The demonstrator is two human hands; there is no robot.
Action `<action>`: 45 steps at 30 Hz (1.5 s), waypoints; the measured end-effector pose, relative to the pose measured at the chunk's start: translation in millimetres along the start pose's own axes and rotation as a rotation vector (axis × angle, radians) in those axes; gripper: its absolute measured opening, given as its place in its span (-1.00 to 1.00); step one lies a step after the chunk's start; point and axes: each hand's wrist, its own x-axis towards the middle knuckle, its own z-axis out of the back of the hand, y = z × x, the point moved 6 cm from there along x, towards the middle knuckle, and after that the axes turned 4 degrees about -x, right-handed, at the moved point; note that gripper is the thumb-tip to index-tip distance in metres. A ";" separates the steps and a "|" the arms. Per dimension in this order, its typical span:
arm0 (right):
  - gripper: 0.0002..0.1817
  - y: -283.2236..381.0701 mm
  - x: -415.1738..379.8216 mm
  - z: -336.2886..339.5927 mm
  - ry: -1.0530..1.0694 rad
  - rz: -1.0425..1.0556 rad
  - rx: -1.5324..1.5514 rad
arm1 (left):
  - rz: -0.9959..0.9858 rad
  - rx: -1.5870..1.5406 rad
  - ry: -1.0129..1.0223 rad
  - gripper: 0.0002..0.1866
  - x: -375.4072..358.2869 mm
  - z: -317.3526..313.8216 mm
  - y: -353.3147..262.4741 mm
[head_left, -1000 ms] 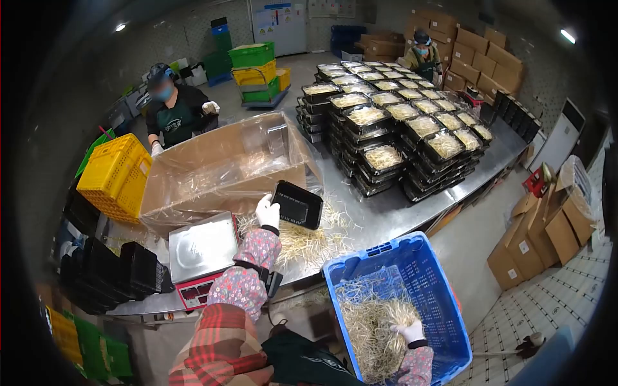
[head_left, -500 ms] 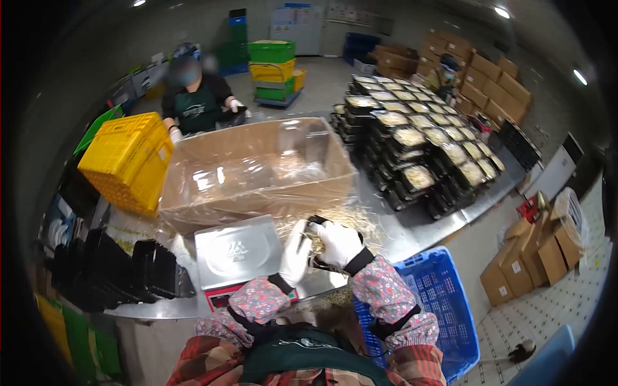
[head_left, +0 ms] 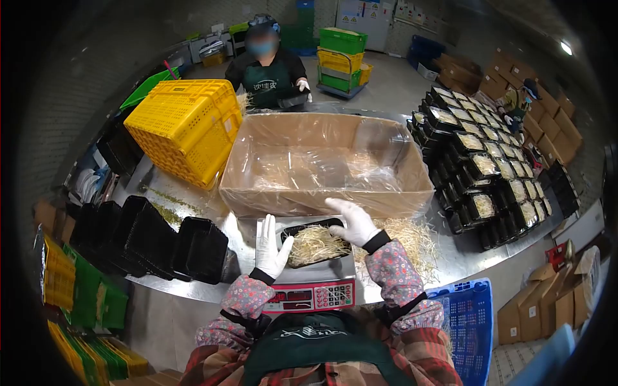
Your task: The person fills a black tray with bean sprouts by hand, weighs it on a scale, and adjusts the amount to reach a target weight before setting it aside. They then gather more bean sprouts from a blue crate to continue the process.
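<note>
A black plastic tray of bean sprouts (head_left: 315, 246) rests on the plate of a weighing scale (head_left: 313, 294), whose red front panel has a display and keys. My left hand (head_left: 271, 249), white-gloved, is open at the tray's left side, fingers stretched out and thumb by the rim. My right hand (head_left: 353, 224), also gloved, is open with fingers apart at the tray's upper right corner, overlapping the rim. To the right of the scale lies a heap of loose bean sprouts (head_left: 411, 248) on the metal table.
Beyond the scale stands a plastic-lined cardboard box (head_left: 322, 201). Empty black trays (head_left: 199, 248) and a yellow crate (head_left: 183, 128) stand left. Stacked filled packs (head_left: 479, 164) fill the right side. A blue basket (head_left: 467, 328) is below the edge. A co-worker (head_left: 267, 74) stands opposite.
The tray of sprouts has moved from the loose heap left onto the scale. My hands have gone from gripping it to open beside it. The view has turned left.
</note>
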 end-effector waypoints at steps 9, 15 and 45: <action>-0.26 5.3 -42.3 -109.5 0.255 -0.338 -0.139 | -0.221 0.417 0.415 -0.37 1.7 -64.2 -56.7; -0.31 -23.2 -36.0 -100.8 0.373 -0.215 0.211 | -0.220 0.367 0.437 -0.44 1.8 -65.1 -52.8; 0.32 -129.6 -225.3 33.0 0.251 -0.693 -0.313 | -0.314 -0.087 0.744 0.19 -7.4 -168.9 -230.3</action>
